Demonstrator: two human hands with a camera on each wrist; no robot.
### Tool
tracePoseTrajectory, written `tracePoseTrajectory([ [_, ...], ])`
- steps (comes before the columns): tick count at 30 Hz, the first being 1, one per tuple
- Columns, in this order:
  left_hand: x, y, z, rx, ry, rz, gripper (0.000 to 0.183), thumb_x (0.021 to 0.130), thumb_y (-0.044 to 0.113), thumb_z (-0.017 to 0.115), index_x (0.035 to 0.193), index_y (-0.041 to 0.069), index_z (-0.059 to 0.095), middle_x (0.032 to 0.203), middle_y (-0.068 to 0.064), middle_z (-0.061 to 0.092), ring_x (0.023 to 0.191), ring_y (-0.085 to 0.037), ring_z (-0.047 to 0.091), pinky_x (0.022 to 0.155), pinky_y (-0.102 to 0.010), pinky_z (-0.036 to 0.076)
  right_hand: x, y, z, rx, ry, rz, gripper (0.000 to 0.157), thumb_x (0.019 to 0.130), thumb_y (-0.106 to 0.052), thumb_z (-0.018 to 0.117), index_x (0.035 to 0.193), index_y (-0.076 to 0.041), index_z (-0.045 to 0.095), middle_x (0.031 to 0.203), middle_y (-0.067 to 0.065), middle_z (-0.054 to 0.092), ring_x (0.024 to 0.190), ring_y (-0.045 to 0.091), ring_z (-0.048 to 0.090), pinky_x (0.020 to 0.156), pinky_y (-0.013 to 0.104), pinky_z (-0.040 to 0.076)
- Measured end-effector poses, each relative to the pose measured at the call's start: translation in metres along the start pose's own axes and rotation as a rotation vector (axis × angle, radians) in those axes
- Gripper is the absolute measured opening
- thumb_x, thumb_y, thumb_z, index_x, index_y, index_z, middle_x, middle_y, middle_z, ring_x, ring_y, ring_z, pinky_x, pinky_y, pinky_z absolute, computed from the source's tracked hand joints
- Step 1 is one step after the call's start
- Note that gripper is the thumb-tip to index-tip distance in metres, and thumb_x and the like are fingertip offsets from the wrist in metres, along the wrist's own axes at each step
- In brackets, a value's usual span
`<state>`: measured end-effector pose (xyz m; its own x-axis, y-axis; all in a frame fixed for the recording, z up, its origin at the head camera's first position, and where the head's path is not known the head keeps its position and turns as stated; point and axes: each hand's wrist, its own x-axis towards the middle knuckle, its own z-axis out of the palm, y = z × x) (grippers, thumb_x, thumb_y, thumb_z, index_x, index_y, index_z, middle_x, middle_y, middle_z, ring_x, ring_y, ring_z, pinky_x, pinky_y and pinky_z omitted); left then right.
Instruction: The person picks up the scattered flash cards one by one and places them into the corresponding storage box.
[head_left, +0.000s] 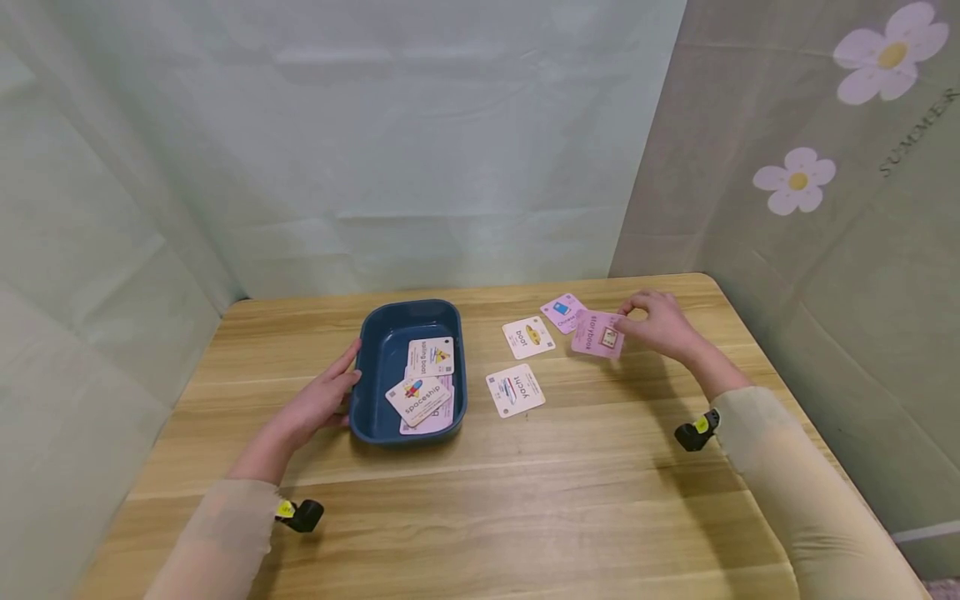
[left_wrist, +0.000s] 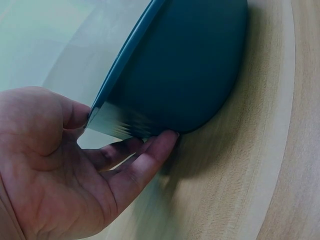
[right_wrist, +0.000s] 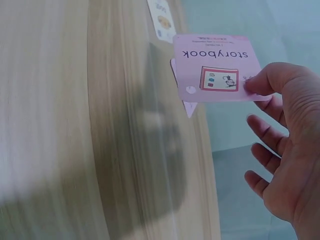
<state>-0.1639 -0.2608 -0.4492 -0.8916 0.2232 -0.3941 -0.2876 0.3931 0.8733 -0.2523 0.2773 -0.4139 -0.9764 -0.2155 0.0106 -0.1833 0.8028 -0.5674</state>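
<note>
A dark blue tray [head_left: 360, 408] stands on the table, with several picture cards lying in it, among them a sailing boat card [head_left: 423, 354] and a spaceship card [head_left: 414, 398]. My left hand [head_left: 322, 400] holds the tray's left side; in the left wrist view, the thumb is at the rim and the fingers are against the lower wall [left_wrist: 185, 65]. My right hand [head_left: 660, 325] pinches a pink storybook card [head_left: 592, 335] between thumb and forefinger, above the table. Its other fingers [right_wrist: 265, 157] are spread apart from the card. The storybook card partly covers a pink Chinese card [head_left: 558, 308].
A boat card [head_left: 525, 337] and a yacht card [head_left: 516, 390] lie on the wooden table [head_left: 540, 508] between the tray and my right hand. Pale cloth [head_left: 420, 167] hangs behind the table's far edge, and a flowered cloth [head_left: 825, 275] hangs at the right.
</note>
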Motion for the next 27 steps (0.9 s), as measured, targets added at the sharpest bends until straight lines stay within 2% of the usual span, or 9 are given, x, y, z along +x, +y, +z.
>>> tracePoseTrajectory([
  [10,0.001,-0.001,-0.001,-0.013,0.004,-0.005,0.062,0.113,0.032,0.031,0.162,0.044,-0.004,0.169,-0.022,0.000,0.124,-0.044,0.051,0.080,-0.040,0.053,0.002,-0.019,0.002,0.046,0.016,-0.047,0.026,0.095,-0.032,0.069,0.102,-0.006,0.066,0.136,0.018,0.054,0.130,0.041,0.034,0.103,0.060,0.029],
  [27,0.001,-0.001,-0.001,-0.041,0.025,0.012,0.065,0.112,0.028,0.036,0.165,0.039,0.001,0.166,-0.027,0.012,0.123,-0.043,0.054,0.078,-0.039,0.056,0.011,-0.068,0.018,0.144,0.006,-0.133,0.017,0.092,-0.027,0.072,0.095,-0.011,0.065,0.135,0.012,0.055,0.131,0.035,0.034,0.103,0.059,0.031],
])
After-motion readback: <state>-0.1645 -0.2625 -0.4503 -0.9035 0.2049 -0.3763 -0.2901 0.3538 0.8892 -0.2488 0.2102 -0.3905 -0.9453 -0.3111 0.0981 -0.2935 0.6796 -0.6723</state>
